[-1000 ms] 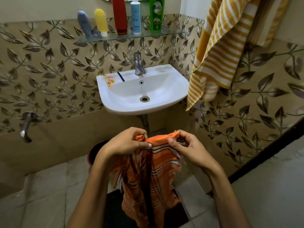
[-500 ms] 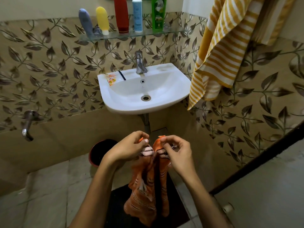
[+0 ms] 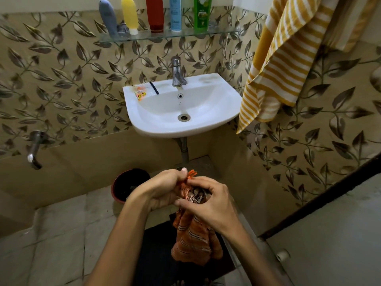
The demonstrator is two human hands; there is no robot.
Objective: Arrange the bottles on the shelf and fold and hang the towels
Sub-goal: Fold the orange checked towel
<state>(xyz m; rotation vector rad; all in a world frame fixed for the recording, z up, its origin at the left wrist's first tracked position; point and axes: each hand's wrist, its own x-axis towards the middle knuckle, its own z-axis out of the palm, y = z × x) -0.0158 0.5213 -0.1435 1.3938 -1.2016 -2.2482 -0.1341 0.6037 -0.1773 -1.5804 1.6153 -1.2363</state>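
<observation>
An orange striped towel hangs bunched below my hands, in front of the sink. My left hand grips its fringed top corner, thumb pressed on the tassels. My right hand curls round the gathered edge beside it, the two hands touching. A yellow and white striped towel hangs on the right wall. On the glass shelf stand several bottles: grey-blue, yellow, red, light blue and green.
A white sink with a chrome tap juts from the leaf-tiled wall. A dark red bucket sits on the floor under it. A wall tap sticks out at left. A dark mat lies underfoot.
My hands have come together, gathering the towel's spread top edge into a tight bunch. The towel now hangs narrower and lower.
</observation>
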